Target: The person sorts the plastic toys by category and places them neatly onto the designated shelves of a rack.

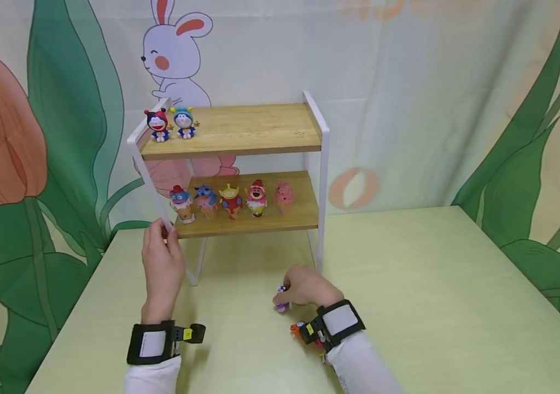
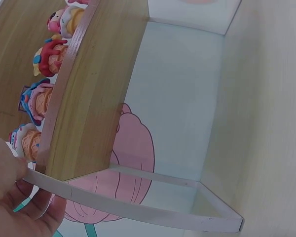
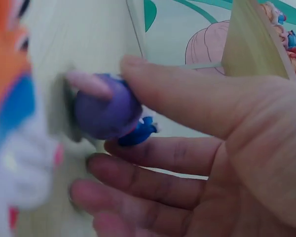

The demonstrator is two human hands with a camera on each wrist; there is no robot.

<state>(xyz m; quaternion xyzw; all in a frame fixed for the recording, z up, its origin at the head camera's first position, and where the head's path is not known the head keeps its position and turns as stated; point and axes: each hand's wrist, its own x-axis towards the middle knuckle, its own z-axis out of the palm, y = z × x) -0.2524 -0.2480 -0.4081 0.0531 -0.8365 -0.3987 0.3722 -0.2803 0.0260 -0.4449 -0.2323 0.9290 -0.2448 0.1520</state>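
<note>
My left hand [image 1: 162, 262] grips the white side frame of a two-tier shelf [image 1: 255, 224]; in the left wrist view the thumb lies on one side of the white frame [image 2: 138, 210], fingers behind it. Low over the table, my right hand [image 1: 311, 285] pinches a small purple and blue figurine [image 3: 108, 108] between thumb and index finger, the other fingers loosely bent below. The figurine [image 1: 281, 301] is partly covered by the fingers in the head view. Beside the right wrist lies an orange figurine [image 1: 297, 328], half hidden by the wrist strap; it shows blurred and close in the right wrist view.
Two figurines, one with a red and black hood [image 1: 157, 126] and one with a teal hood [image 1: 184, 122], stand on the upper tier's left. Several ice-cream-cone figurines line the lower tier, including a pink one [image 1: 284, 197]. A printed curtain [image 1: 408, 109] hangs behind the table [image 1: 408, 284].
</note>
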